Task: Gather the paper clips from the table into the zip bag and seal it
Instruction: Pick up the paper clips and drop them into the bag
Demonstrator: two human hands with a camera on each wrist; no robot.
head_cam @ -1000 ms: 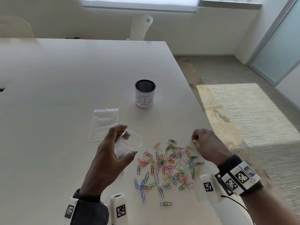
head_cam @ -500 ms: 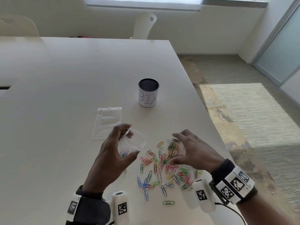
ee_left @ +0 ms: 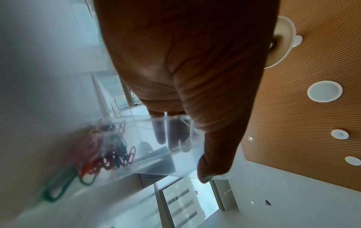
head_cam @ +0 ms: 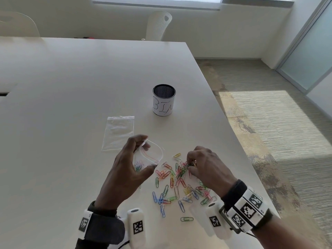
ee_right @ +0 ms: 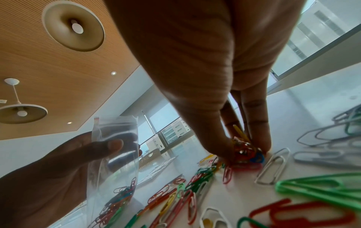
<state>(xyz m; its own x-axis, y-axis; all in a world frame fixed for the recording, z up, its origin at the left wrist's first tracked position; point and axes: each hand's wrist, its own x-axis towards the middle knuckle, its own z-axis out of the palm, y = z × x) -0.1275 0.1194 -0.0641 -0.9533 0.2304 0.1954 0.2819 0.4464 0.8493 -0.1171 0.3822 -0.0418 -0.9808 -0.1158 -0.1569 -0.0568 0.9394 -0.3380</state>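
My left hand holds a small clear zip bag upright above the table, thumb and fingers pinching its mouth open; several coloured clips lie in its bottom. In the left wrist view the bag shows fingers through the plastic. Many coloured paper clips lie scattered on the white table between my hands. My right hand is down on the pile, thumb and fingertips pinching a small bunch of clips.
A second, flat zip bag lies on the table behind my left hand. A mesh cup labelled BIN stands further back. The table's right edge runs close to my right hand, floor beyond. A white chair stands at the far end.
My right hand came left from the pile's right edge onto the clips and closed its fingers on a bunch. The left hand kept the bag in place.
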